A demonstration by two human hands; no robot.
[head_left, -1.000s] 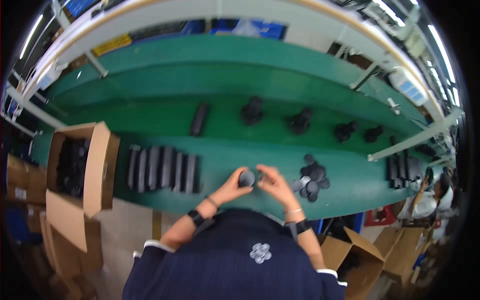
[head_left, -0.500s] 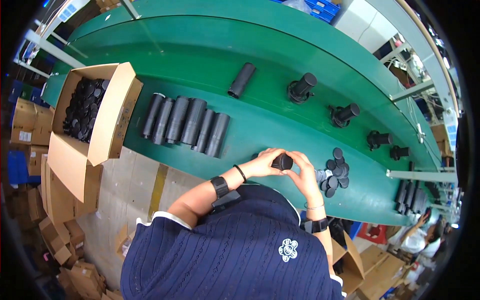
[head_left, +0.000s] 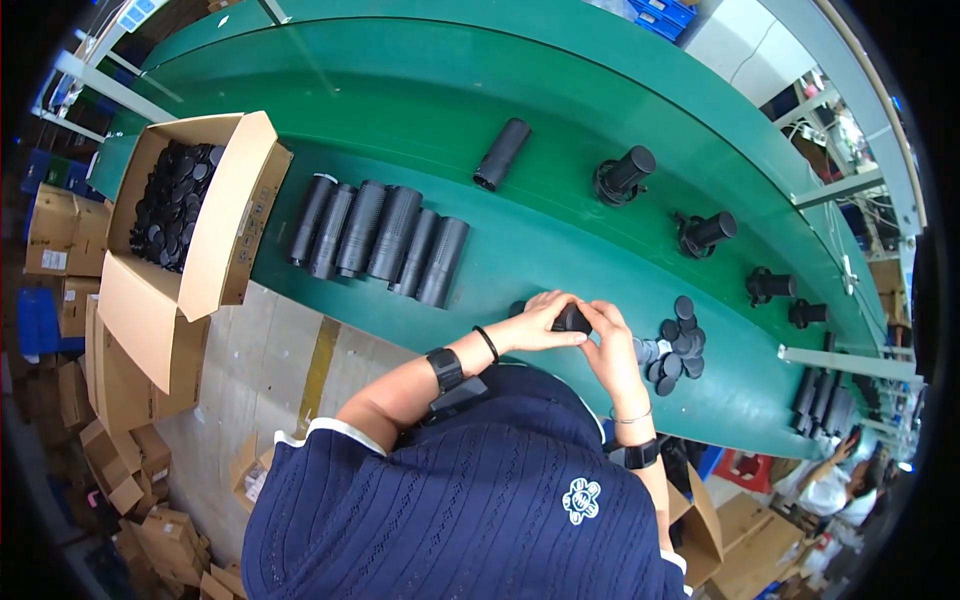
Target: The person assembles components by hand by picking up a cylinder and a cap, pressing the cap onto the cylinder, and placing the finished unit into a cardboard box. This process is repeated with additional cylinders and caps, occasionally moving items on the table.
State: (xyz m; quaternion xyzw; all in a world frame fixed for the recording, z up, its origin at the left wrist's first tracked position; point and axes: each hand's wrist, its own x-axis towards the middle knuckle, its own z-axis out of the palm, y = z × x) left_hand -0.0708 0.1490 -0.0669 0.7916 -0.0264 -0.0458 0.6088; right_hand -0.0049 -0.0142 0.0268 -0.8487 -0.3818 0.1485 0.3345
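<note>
Near the front edge of the green workbench, both my hands are closed around a short-looking black cylindrical part with a round end. My left hand wraps its left side, with the thumb along the near side. My right hand grips the other side, fingertips over the top. The fingers hide most of the part. Another dark piece shows partly behind my left hand. Right of my right hand lies a loose pile of black round discs. To the left, several ribbed black tubes lie side by side.
An open cardboard box of black discs stands at the left. On the darker green strip beyond are a black tube and several flanged black parts. More black tubes lie far right, near another person.
My fingers have closed further over the part's round end, covering more of it. The whole view has shifted slightly; the things on the bench seem otherwise unchanged.
</note>
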